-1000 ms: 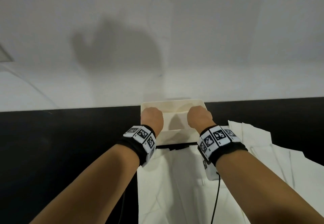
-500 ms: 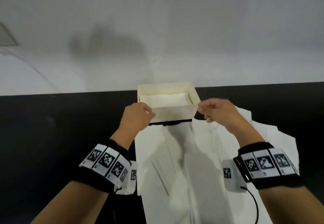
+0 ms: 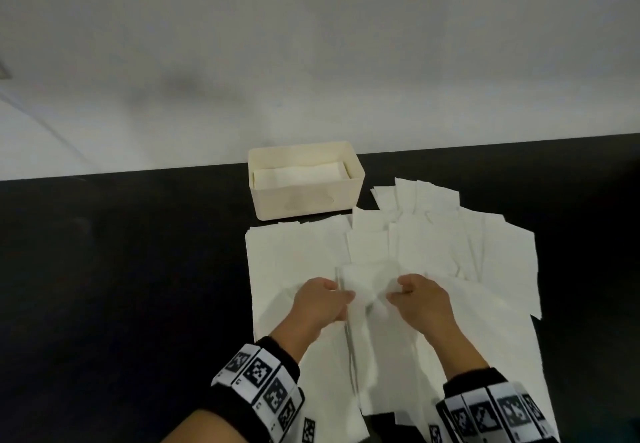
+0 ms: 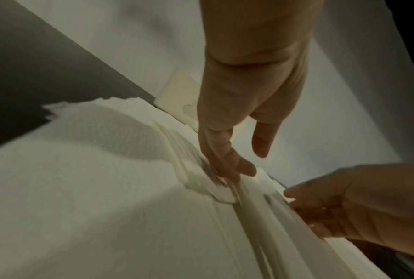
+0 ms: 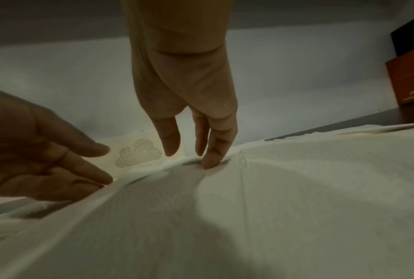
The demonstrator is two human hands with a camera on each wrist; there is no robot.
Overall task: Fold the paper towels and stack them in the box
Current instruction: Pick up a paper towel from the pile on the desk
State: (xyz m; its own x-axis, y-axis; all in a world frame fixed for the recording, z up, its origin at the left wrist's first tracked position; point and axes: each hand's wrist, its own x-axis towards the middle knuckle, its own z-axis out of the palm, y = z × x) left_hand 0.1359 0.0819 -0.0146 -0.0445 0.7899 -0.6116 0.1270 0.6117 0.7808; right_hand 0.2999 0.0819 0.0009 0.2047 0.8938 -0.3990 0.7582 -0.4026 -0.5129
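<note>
On the black desk (image 3: 104,286), in front of the person, lies a wide spread of unfolded paper towels (image 3: 433,252), overlapping one another and reaching from the near edge almost to the box (image 3: 308,196). That cream box stands at the far side of the desk against the pale wall, just beyond the far edge of the spread, and one folded towel (image 3: 299,174) already lies flat inside it. Both hands are down on the nearer middle of the spread, close together and about level, so neither is clearly nearer the box. Between them the top towel (image 3: 367,286) is bunched up into a soft ridge that runs roughly from the person toward the box, which puts its long axis away from the body. The left hand (image 3: 322,304) sits on the left flank of that ridge; in the left wrist view its fingers (image 4: 224,160) are curled down and pinching a raised edge of the sheet. The right hand (image 3: 420,300) sits on the right flank; in the right wrist view its fingers (image 5: 215,151) hang fairly straight, one tip pressing into the towel, the thumb apart, so it seems to touch rather than grip. Judging from this, the towel lies directly under and between the fingers, and the box lies straight ahead of both hands, slightly to the left
</note>
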